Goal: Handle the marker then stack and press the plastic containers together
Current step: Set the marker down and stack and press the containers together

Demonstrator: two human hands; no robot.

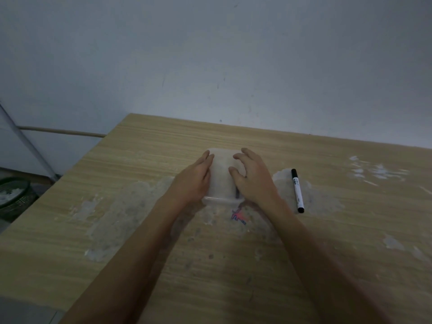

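Flanking the plastic containers point(221, 176) mid-table, left hand point(194, 181) lies flat, right hand point(253, 177) claws its top.

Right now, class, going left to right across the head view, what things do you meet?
Bin → left hand → containers → right hand → marker, the last four all on the table.

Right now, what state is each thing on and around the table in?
plastic containers: stacked, lying on the table, both hands on them
left hand: flat against the left side
right hand: on top, fingers curled
marker: capped, lying free at right
wastebasket: upright on floor
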